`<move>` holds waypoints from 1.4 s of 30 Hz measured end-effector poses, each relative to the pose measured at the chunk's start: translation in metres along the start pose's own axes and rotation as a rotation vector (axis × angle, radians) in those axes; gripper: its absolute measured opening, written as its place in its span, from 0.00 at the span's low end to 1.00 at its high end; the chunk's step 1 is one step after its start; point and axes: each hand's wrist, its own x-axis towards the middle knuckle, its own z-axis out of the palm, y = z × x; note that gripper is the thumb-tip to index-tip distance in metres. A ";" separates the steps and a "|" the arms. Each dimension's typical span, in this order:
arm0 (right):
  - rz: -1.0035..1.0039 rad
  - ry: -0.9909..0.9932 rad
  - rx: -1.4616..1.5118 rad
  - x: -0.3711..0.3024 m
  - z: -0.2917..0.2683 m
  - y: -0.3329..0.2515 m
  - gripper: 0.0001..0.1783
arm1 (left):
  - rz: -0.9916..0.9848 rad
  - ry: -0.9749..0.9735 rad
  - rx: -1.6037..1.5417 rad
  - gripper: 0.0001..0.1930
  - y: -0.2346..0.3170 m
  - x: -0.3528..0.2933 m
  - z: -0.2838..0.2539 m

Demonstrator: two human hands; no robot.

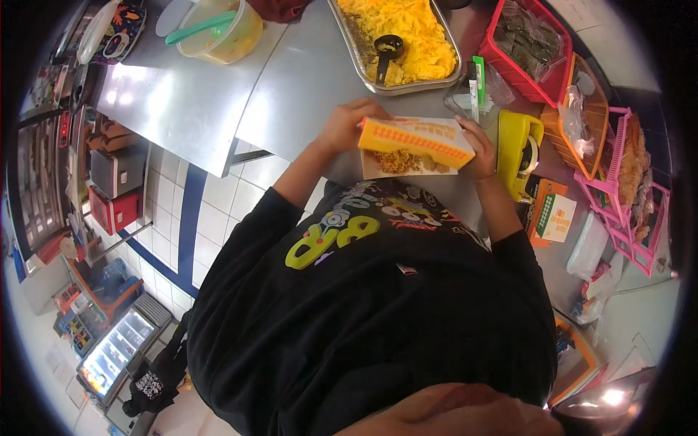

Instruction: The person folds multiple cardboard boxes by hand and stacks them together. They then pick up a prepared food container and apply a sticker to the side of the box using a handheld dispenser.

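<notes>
Close in front of my body is a paper food box [416, 143], white with an orange-yellow flap. The flap leans over the opening, and fried noodles [396, 161] show beneath it. My left hand [354, 125] is closed on the box's left end, its fingertips partly hidden behind the flap. At the other end my right hand [478, 150] grips the side, thumb near the top edge. Just beyond the box, a metal tray [407, 90] holds yellow scrambled egg [429, 47] with a black scoop [389, 48] resting in it.
Right of my hand stands a yellow tape dispenser [513, 138], with a marker [473, 91] near it. Further right are a red basket [488, 33] of packets, an orange basket [582, 131] and a pink rack [622, 196]. A plastic tub [243, 45] with a green utensil stands far left.
</notes>
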 end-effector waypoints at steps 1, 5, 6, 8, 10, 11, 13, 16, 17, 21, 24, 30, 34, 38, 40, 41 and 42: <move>-0.071 0.011 -0.043 -0.003 0.000 -0.002 0.22 | -0.003 -0.004 0.000 0.13 0.001 -0.004 0.002; -0.119 -0.001 -0.061 -0.013 0.005 -0.001 0.22 | -0.019 -0.001 -0.051 0.12 0.001 -0.011 0.003; -0.099 -0.006 -0.076 -0.013 0.005 -0.002 0.22 | -0.016 -0.033 -0.049 0.13 0.001 -0.011 0.001; -0.079 -0.010 -0.092 -0.014 0.005 -0.003 0.21 | 0.012 -0.061 -0.072 0.14 0.001 -0.012 -0.006; -0.053 -0.030 -0.104 -0.019 0.005 0.000 0.19 | 0.040 -0.088 -0.096 0.15 0.000 -0.016 -0.010; -0.052 -0.029 -0.104 -0.021 0.006 0.000 0.19 | 0.063 -0.087 -0.110 0.17 -0.002 -0.020 -0.011; -0.096 -0.010 -0.024 -0.024 0.007 0.000 0.17 | 0.086 -0.089 -0.124 0.18 -0.003 -0.026 -0.015; -0.026 -0.041 -0.001 -0.027 0.005 -0.001 0.20 | 0.084 -0.057 0.107 0.19 -0.003 -0.039 -0.016; -0.025 -0.041 -0.005 -0.027 0.004 -0.002 0.20 | -0.264 0.028 -0.063 0.19 -0.006 -0.053 -0.007; -0.018 -0.148 -0.187 -0.025 0.007 -0.011 0.26 | -0.886 0.340 -0.791 0.16 0.004 -0.104 0.031; 0.012 -0.146 -0.346 -0.029 0.009 -0.025 0.30 | -1.117 0.143 -1.329 0.21 0.037 -0.110 0.009; 0.343 -0.398 -0.300 -0.030 0.007 -0.047 0.39 | -1.080 0.189 -0.749 0.31 0.095 -0.079 0.025; 0.483 -0.401 0.202 -0.002 -0.010 -0.062 0.44 | -1.024 0.187 -0.516 0.40 0.069 -0.087 0.042; 0.938 -0.323 0.640 0.001 -0.005 -0.078 0.44 | -0.840 0.136 0.517 0.44 0.092 -0.074 0.050; 0.824 -0.088 0.113 -0.007 0.025 -0.086 0.43 | -0.837 0.138 0.361 0.45 0.089 -0.067 0.048; 0.783 -0.050 0.071 -0.009 0.034 -0.088 0.42 | -0.851 0.145 0.204 0.46 0.086 -0.063 0.047; 0.740 -0.015 0.020 -0.010 0.039 -0.090 0.42 | -0.894 0.229 0.057 0.43 0.075 -0.069 0.056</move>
